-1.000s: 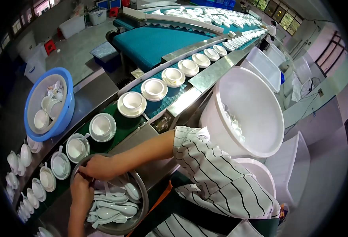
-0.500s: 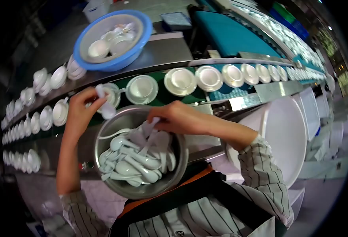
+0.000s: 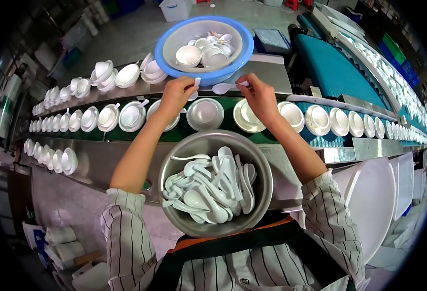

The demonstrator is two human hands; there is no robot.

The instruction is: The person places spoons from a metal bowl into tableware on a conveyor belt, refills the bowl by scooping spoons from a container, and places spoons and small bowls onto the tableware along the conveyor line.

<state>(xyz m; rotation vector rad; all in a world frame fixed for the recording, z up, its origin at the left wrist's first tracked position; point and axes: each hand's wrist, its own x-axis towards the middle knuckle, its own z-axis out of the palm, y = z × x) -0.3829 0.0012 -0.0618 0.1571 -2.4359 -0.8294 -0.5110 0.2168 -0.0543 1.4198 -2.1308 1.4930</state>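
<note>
My left hand (image 3: pixel 177 98) pinches a white soup spoon (image 3: pixel 194 91) above the conveyor. To its right, my right hand (image 3: pixel 259 98) is closed on the handle of another white spoon (image 3: pixel 221 88), whose bowl points left. Both hands are just in front of the blue basin (image 3: pixel 245 48). Beneath them, stacked white bowls and plates (image 3: pixel 205 113) line the green conveyor belt (image 3: pixel 229 132). Several stacks on the left carry a spoon. Close to my body stands a steel bowl (image 3: pixel 263 194) heaped with white spoons (image 3: pixel 216 194).
The basin holds a tub of loose bowls and spoons (image 3: pixel 213 51). More stacked bowls (image 3: pixel 127 75) stand on the steel ledge behind the belt, and others (image 3: pixel 69 161) at the lower left. A teal conveyor (image 3: pixel 339 68) is at the right back; a large white tub (image 3: pixel 368 203) is at right.
My right hand has left the steel bowl with a spoon and moved forward over the conveyor. My left hand, still holding its spoon, is now near the basin. The view has shifted.
</note>
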